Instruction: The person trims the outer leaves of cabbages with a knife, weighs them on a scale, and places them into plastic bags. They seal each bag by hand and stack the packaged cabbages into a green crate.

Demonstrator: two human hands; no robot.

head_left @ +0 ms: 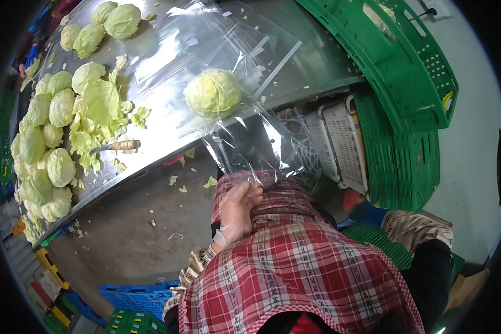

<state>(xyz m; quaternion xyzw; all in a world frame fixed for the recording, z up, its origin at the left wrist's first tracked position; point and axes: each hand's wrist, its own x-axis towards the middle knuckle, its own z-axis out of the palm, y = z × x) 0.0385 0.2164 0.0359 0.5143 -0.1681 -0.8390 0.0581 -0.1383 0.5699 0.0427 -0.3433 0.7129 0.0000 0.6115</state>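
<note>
Centre: left hand (pixel 237 210) pinches bag (pixel 250 147) below the cabbage (pixel 212 93), apparently steadying it; further pulling calls for even tension. Right of centre: right hand (pixel 368 213), grasp indeterminable.

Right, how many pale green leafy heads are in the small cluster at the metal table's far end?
4: the rightmost head, the topmost head, the nearest head and the leftmost head. More may be hidden behind.

Left hand (pixel 240 207) before torso, fingers curled; right hand (pixel 367 214) low at side, elbow bent.
</note>
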